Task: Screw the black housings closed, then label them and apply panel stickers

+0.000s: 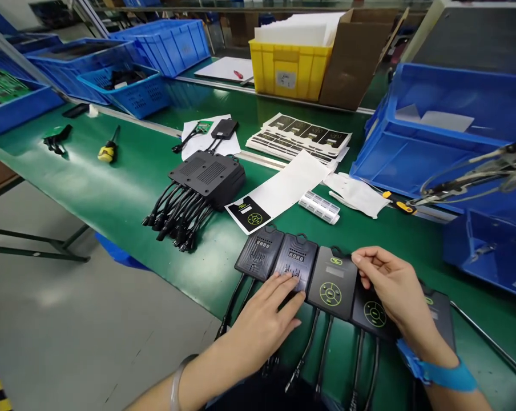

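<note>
A row of black controller boxes with cables lies along the near edge of the bench. My left hand [266,308] rests with fingers stretched over the lower part of an unlabelled controller [297,251], whose digit display shows. Left of it is another unlabelled controller [260,251]. The middle controller [331,274] wears a black label with a green button ring. At its upper right corner, my right hand [388,279] has thumb and forefinger pinched; what is between them, if anything, is hidden. Under that hand sits another labelled controller [371,311], partly covered.
A label sheet [283,188] with one black label left lies behind the row, near a silver sticker roll [319,206]. Stacked black boxes with cables [209,177] stand left. Label stacks [301,134], a white glove [356,194], a screwdriver [108,149] and blue bins [446,137] surround them.
</note>
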Action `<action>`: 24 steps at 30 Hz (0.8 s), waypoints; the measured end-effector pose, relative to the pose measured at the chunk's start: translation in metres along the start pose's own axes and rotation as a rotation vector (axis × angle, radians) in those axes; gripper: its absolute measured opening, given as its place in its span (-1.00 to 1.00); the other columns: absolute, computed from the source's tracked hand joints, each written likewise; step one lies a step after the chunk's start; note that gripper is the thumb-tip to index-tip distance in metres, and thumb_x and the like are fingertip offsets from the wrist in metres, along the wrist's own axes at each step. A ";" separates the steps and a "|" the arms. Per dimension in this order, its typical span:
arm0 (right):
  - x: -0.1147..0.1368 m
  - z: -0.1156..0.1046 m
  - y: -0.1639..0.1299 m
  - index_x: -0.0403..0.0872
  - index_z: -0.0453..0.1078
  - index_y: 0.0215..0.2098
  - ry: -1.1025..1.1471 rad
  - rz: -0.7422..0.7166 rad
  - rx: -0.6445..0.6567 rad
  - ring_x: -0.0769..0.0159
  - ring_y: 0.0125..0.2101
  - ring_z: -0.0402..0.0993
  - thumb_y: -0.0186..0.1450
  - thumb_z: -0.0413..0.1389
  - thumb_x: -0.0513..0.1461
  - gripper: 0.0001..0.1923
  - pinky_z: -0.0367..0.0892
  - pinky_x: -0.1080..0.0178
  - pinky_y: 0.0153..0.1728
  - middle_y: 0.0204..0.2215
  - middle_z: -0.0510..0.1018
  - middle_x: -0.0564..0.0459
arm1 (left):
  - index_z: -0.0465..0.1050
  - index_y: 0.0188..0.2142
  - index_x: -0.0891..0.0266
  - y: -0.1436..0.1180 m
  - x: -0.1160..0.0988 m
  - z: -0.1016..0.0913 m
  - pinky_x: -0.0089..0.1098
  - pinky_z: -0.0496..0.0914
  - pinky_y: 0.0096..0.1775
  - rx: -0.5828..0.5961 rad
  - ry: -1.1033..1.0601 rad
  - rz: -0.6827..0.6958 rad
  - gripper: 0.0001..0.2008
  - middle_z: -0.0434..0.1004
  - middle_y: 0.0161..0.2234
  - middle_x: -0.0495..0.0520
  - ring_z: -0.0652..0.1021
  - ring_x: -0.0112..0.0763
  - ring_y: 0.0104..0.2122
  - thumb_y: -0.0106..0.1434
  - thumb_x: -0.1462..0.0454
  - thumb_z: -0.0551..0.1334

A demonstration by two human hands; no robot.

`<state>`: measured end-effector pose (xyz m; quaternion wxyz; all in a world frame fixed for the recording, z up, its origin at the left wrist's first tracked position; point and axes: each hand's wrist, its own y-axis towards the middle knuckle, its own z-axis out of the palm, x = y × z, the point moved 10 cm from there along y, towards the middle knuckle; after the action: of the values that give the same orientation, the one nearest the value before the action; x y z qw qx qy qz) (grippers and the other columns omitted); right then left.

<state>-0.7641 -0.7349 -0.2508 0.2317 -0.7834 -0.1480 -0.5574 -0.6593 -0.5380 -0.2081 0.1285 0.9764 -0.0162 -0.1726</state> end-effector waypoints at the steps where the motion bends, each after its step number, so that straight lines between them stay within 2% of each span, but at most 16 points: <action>1: 0.000 -0.001 0.000 -0.07 0.47 -0.37 -0.012 0.000 -0.004 0.53 -0.65 0.23 0.14 0.28 0.00 -0.68 0.13 0.41 -0.62 -0.61 0.38 0.15 | 0.37 0.11 0.34 0.000 0.000 0.000 -0.04 0.35 0.20 -0.001 0.000 0.001 -0.67 0.43 0.13 0.28 0.40 -0.09 0.19 0.38 0.31 0.17; 12: 0.006 -0.004 -0.004 -0.07 0.48 -0.36 -0.055 -0.023 -0.027 0.50 -0.65 0.24 0.16 0.27 -0.04 -0.73 0.14 0.39 -0.61 -0.64 0.36 0.15 | 0.37 0.11 0.33 -0.003 0.000 0.005 0.01 0.35 0.19 0.007 0.003 0.014 -0.68 0.42 0.14 0.33 0.38 -0.06 0.21 0.41 0.28 0.13; 18: 0.006 -0.005 -0.004 -0.06 0.49 -0.35 -0.075 -0.026 -0.039 0.49 -0.65 0.24 0.17 0.27 -0.04 -0.74 0.14 0.39 -0.63 -0.65 0.36 0.15 | 0.37 0.13 0.25 -0.002 -0.001 0.005 0.05 0.36 0.17 0.013 0.003 0.023 -0.65 0.39 0.15 0.34 0.36 -0.01 0.22 0.38 0.23 0.19; 24: 0.012 -0.005 -0.006 -0.05 0.49 -0.37 -0.135 -0.067 -0.061 0.52 -0.67 0.24 0.18 0.25 -0.05 -0.77 0.15 0.41 -0.66 -0.61 0.39 0.14 | 0.40 0.11 0.26 0.000 -0.003 0.004 0.07 0.38 0.14 0.015 0.020 0.022 -0.65 0.42 0.11 0.35 0.39 0.02 0.19 0.39 0.20 0.18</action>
<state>-0.7674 -0.7328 -0.2365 0.1785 -0.8205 -0.1724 -0.5150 -0.6638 -0.5387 -0.2108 0.1231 0.9788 -0.0271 -0.1612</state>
